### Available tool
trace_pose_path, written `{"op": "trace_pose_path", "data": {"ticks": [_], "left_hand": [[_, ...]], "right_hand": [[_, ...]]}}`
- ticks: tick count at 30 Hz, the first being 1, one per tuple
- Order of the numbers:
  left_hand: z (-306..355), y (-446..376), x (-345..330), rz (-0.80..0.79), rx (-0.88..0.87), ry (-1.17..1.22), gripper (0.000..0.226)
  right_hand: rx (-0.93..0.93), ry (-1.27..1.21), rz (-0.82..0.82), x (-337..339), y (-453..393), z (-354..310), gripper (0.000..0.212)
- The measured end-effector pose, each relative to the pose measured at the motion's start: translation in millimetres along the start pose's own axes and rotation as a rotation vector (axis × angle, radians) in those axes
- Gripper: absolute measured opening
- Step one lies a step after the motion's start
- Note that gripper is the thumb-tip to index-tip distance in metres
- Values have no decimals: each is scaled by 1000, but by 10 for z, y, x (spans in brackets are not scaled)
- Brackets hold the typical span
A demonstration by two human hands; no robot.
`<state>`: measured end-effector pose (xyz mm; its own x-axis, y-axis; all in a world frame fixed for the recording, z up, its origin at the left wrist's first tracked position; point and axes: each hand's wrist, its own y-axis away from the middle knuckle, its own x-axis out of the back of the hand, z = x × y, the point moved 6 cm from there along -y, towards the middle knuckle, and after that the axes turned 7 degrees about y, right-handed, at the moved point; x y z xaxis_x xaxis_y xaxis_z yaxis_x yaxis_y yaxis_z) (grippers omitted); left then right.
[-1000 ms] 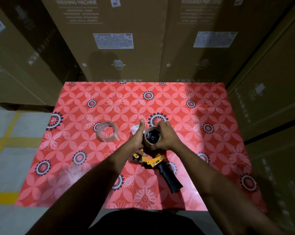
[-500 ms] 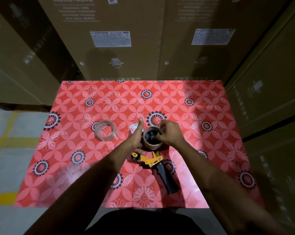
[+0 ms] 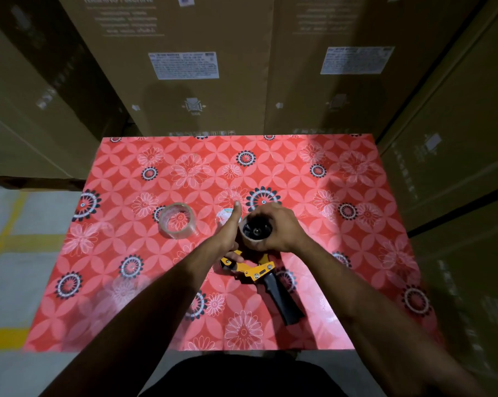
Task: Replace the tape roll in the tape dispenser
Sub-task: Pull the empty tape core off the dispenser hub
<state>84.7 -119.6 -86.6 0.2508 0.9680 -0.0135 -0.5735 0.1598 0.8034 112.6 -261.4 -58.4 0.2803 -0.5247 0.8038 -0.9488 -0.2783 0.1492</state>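
Cardboard core [image 3: 255, 239], light, stiff, on tape dispenser [image 3: 259, 270] hub mid-bench [image 3: 342, 310], gripped at rim by right hand [image 3: 282, 229]; left hand [image 3: 227, 239] steadies dispenser, thumb up; clear tape roll [image 3: 178, 221] lies apart, slick, best pinched across rim.

I see the tape dispenser [image 3: 259, 270] lying on the table [image 3: 356, 253], its handle nearest me. My right hand [image 3: 279, 227] sits over its spool end; my left hand [image 3: 229, 236] is just beside it. 1 tape roll [image 3: 178, 221] lies left of my left hand. Cartons [image 3: 213, 67] stand behind the table.
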Motion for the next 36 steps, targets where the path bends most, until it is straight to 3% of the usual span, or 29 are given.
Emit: {"op": "trace_pose_path", "data": {"ticks": [2,5,6,9,11,16,19,25,28,32,36], "left_hand": [[-4,-21,4,2,5,7,130],[39,19,-13,41,-9,2,106],[50,40,-28,47,-15,10,101],[75,84,-20,80,-39,56,91],[45,16,18,76,-39,64,98],[19,-66,50,71,-18,34,102],[49,-42,21,56,-35,43,91],[20,-29,69,73,-16,59,120],[40,-30,59,86,-26,66,110],[17,-74,54,57,-17,91,116],[60,-22,43,69,-40,63,115]], "right_hand": [[-11,8,28,-65,13,12,81],[-169,-27,-28,-179,68,64,121],[-243,-18,-39,-206,68,124,126],[-267,44,-36,-156,9,174,108],[-214,51,-29,-109,-37,181,100],[-169,26,-57,-179,-38,163,105],[-249,-55,-20,-205,-26,99,115],[-225,-80,-68,-130,-47,160,92],[-173,-107,-105,-79,-11,124,98],[-197,36,-154,-211,-55,-6,120],[-226,56,-155,-153,-163,20,109]]}}
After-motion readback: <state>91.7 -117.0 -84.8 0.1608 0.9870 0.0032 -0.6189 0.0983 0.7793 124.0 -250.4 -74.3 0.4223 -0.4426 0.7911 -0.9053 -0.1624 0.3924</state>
